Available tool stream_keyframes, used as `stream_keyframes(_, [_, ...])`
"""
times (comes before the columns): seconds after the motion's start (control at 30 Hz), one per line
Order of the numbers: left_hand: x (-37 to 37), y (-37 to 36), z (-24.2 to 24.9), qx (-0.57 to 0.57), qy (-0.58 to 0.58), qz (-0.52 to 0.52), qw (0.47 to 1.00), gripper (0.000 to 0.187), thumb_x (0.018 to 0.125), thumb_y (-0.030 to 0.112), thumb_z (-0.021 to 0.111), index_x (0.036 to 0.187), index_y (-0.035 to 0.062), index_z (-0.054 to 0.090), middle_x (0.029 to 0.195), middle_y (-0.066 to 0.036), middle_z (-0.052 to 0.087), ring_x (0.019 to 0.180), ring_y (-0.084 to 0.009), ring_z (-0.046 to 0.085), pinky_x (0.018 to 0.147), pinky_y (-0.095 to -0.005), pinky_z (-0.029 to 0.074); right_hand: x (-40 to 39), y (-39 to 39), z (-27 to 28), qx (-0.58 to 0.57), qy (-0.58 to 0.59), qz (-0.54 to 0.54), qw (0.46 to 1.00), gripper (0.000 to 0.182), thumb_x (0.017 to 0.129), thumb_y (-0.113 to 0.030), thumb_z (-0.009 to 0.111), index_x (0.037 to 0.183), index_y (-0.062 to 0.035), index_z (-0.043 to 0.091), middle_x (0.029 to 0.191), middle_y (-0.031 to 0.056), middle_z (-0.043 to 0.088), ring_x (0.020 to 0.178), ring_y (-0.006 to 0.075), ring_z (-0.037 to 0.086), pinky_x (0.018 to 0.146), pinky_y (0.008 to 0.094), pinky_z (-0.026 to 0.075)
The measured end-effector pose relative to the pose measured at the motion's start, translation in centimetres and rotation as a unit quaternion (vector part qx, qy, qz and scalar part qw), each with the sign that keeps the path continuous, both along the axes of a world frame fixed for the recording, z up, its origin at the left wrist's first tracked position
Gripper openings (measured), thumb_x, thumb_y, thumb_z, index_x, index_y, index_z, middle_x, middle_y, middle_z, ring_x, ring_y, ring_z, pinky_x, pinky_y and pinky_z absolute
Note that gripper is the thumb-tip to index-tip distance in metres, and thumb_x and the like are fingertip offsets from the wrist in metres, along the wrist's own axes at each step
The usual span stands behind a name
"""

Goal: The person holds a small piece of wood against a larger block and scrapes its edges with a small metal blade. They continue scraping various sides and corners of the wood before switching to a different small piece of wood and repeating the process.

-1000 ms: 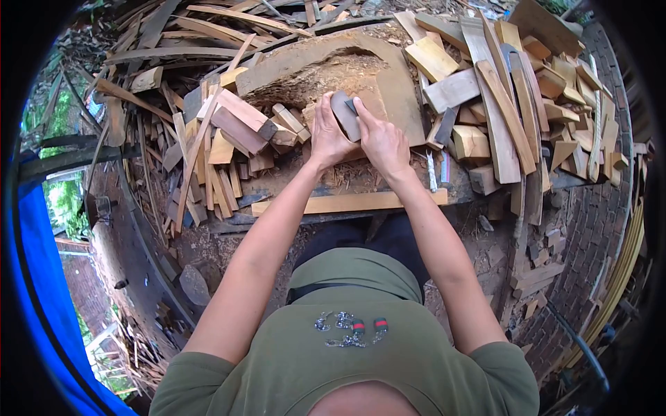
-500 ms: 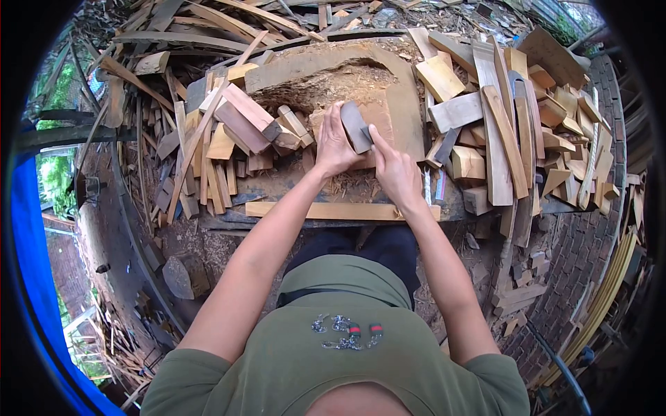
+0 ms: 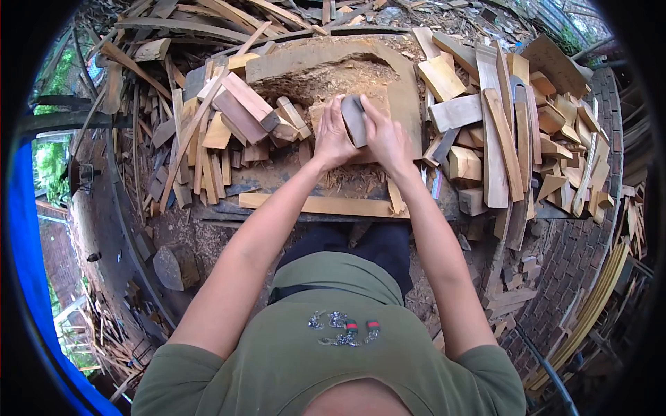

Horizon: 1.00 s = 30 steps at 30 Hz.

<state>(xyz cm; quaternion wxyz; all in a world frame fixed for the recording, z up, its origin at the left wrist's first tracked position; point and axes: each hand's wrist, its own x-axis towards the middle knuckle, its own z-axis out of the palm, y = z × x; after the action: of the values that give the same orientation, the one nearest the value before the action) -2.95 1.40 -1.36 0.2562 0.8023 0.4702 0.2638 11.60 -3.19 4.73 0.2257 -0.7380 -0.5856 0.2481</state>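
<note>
A wooden block (image 3: 354, 123) with a smooth grey face stands tilted over the middle of the worktable. My left hand (image 3: 334, 137) is closed around its left side, with the fingers along the far edge. My right hand (image 3: 386, 141) is at the block's right edge, its fingers bent and pressed together near the far end. A small dark piece shows at the right fingertips against the grey face; most of it is hidden by the fingers. Beneath both hands lies a big rough-hollowed wood slab (image 3: 406, 104) strewn with shavings.
Stacked wood offcuts (image 3: 239, 114) lie to the left, and another pile of blocks and planks (image 3: 496, 132) to the right. A long flat strip (image 3: 322, 205) lies along the table's near edge, with a short stick (image 3: 396, 197) across its right end. A blue tarp (image 3: 35, 270) hangs far left.
My right hand has slid away from me along the block's right edge, and the dark piece has gone with it. My left hand keeps its hold. The view has shifted slightly.
</note>
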Motion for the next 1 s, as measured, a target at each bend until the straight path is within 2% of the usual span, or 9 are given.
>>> stream_keyframes(0.13, [-0.1,0.0,0.0,-0.007,-0.021,-0.004,1.0,0.131,0.051,0.041,0.091,0.148,0.0021,0.011,0.14,-0.024,0.033,0.132,-0.0424,0.036,0.112,-0.0479,0.03,-0.1,0.4,-0.1,0.041,0.002,0.008,0.999,0.042,0.096,-0.028,0.052,0.138,-0.0279,0.053,0.083,0.0221,0.068,0.078,0.0437,0.066,0.07,0.054,0.053])
stream_keyframes(0.2, [0.0,-0.2,0.8,-0.011,-0.016,0.006,1.0,0.125,0.054,0.037,0.088,0.148,0.0048,0.013,0.141,-0.023,0.034,0.133,-0.0414,0.036,0.112,-0.0479,0.031,0.1,-2.3,2.0,-0.054,0.025,0.013,0.998,0.042,0.097,-0.026,0.051,0.139,-0.0288,0.053,0.093,0.025,0.067,0.089,0.0452,0.063,0.077,0.0518,0.05])
stream_keyframes(0.27, [0.2,-0.4,1.0,-0.022,-0.01,0.018,1.0,0.119,0.056,0.033,0.086,0.148,0.0081,0.015,0.141,-0.021,0.034,0.134,-0.0405,0.037,0.111,-0.0483,0.032,0.1,-2.1,2.0,-0.039,0.017,0.013,0.999,0.042,0.097,-0.026,0.051,0.139,-0.029,0.053,0.093,0.0251,0.066,0.088,0.045,0.063,0.077,0.0521,0.05])
stream_keyframes(0.43, [0.1,-0.1,-0.3,0.001,-0.01,0.011,1.0,0.123,0.055,0.037,0.088,0.147,0.0023,0.014,0.144,-0.022,0.032,0.134,-0.0399,0.036,0.113,-0.0474,0.03,-0.5,1.2,0.9,-0.007,-0.019,-0.008,1.0,0.042,0.097,-0.025,0.052,0.138,-0.0279,0.054,0.089,0.0259,0.066,0.084,0.0434,0.064,0.074,0.0531,0.05])
stream_keyframes(0.57, [0.1,0.0,0.2,-0.009,-0.023,0.011,1.0,0.126,0.052,0.038,0.089,0.148,0.0068,0.014,0.142,-0.02,0.034,0.134,-0.0393,0.036,0.113,-0.0472,0.03,0.2,-4.8,1.2,0.003,-0.042,0.016,0.999,0.042,0.096,-0.025,0.054,0.138,-0.0288,0.054,0.081,0.0246,0.067,0.077,0.0411,0.067,0.069,0.0533,0.052])
stream_keyframes(0.73, [-0.1,-0.1,0.2,-0.009,-0.025,-0.001,1.0,0.128,0.052,0.037,0.091,0.149,0.0093,0.012,0.139,-0.02,0.038,0.129,-0.0403,0.041,0.11,-0.0481,0.033,1.7,-12.1,0.7,-0.036,0.062,-0.041,0.997,0.043,0.098,-0.024,0.054,0.14,-0.0278,0.052,0.085,0.0236,0.067,0.08,0.0415,0.066,0.069,0.0503,0.05])
stream_keyframes(0.83, [-0.1,0.1,0.0,-0.014,-0.054,-0.006,0.998,0.125,0.05,0.034,0.09,0.148,0.0113,0.015,0.138,-0.02,0.038,0.13,-0.0392,0.041,0.111,-0.047,0.033,2.2,-11.3,0.8,-0.044,0.096,-0.086,0.991,0.042,0.098,-0.023,0.053,0.14,-0.027,0.052,0.089,0.0228,0.067,0.081,0.0422,0.065,0.069,0.0493,0.049])
stream_keyframes(0.97, [-0.1,-0.3,0.6,-0.011,-0.039,0.01,0.999,0.131,0.05,0.035,0.091,0.152,0.0113,0.012,0.14,-0.021,0.039,0.131,-0.0399,0.041,0.111,-0.0472,0.034,1.8,-8.5,1.0,-0.017,0.084,-0.043,0.995,0.041,0.1,-0.023,0.051,0.141,-0.0266,0.052,0.08,0.0263,0.062,0.07,0.0392,0.065,0.063,0.0428,0.048])
stream_keyframes(1.0, [-0.2,-0.3,0.5,-0.026,-0.036,0.016,0.999,0.133,0.051,0.036,0.091,0.152,0.0082,0.01,0.142,-0.022,0.037,0.132,-0.0405,0.04,0.112,-0.0468,0.034,1.5,-8.1,1.0,-0.017,0.069,-0.037,0.997,0.041,0.099,-0.025,0.052,0.14,-0.0289,0.051,0.08,0.0266,0.063,0.074,0.0413,0.065,0.065,0.0457,0.049])
